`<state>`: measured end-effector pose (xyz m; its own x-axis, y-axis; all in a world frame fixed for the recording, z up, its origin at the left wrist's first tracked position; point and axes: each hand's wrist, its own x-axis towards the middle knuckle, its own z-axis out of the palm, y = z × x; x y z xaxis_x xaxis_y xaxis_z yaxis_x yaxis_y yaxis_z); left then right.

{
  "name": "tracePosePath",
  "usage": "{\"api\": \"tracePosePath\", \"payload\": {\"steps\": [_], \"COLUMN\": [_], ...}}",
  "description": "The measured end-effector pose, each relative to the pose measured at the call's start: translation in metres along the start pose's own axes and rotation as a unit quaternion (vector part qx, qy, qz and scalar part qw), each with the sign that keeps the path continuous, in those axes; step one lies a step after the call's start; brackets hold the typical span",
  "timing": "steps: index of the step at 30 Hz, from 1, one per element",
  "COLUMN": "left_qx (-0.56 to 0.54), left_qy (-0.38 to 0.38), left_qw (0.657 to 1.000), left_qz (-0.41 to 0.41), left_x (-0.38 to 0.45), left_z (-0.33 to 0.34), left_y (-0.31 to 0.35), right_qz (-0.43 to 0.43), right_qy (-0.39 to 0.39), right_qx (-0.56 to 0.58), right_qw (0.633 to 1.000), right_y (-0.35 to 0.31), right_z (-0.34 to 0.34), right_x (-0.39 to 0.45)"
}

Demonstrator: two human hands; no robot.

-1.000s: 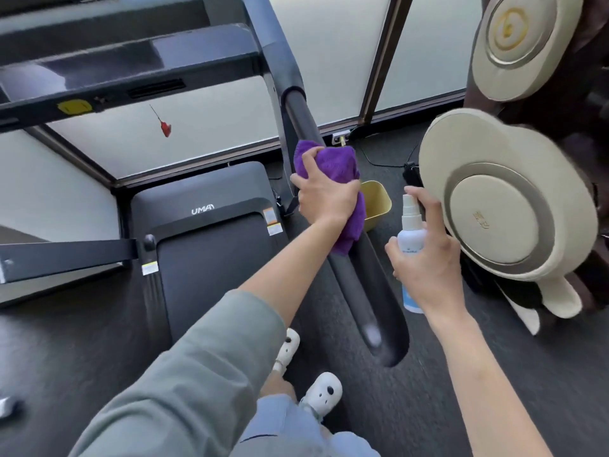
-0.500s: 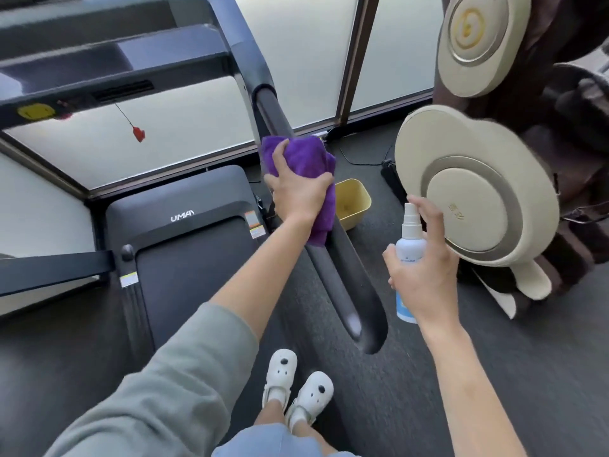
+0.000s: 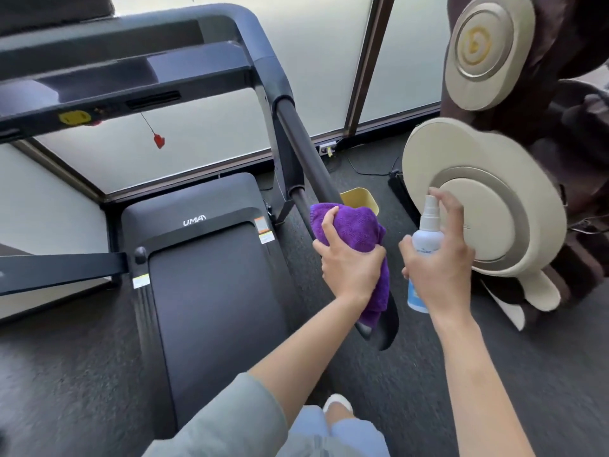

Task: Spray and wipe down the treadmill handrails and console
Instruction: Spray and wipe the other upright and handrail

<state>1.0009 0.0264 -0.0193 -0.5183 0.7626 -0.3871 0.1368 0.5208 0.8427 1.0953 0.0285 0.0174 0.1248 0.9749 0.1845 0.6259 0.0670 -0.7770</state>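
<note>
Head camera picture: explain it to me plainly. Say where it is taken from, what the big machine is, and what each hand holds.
The picture comes from a camera worn on a person's head, looking forward and down at their own arms. The big dark machine is a treadmill: its black walking belt runs below, the console bar crosses the top, and a black padded handrail slopes toward the person. The left hand grips a purple fluffy cloth wrapped over the near part of that handrail. The right hand holds a small white spray bottle with a blue label, one finger raised by the nozzle. A small yellow bin sits on the grey carpet, and a beige and brown massage chair stands at right.
</note>
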Motion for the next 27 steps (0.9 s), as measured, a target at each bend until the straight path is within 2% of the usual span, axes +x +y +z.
{"api": "tracePosePath", "payload": {"steps": [11,20,25,27], "left_qx": [-0.019,-0.048,-0.109,-0.101], "left_qy": [0.012,0.027,0.038,0.041], "left_qw": [1.0,0.998,0.993,0.993], "left_qz": [0.009,0.039,-0.032,-0.036], "left_x": [-0.015,-0.083,-0.027,0.005], "left_z": [0.0,0.018,0.008,0.002], "left_y": [-0.005,-0.048,-0.018,0.0], "right_qz": [-0.001,0.001,-0.015,-0.02], "right_qy": [0.001,0.001,-0.021,-0.025], "right_qx": [0.009,0.006,0.007,0.006], "right_qw": [1.0,1.0,1.0,0.999], "right_y": [0.022,0.045,0.045,0.043], "right_z": [-0.034,-0.06,-0.061,-0.059], "right_x": [-0.024,-0.031,-0.026,-0.023]}}
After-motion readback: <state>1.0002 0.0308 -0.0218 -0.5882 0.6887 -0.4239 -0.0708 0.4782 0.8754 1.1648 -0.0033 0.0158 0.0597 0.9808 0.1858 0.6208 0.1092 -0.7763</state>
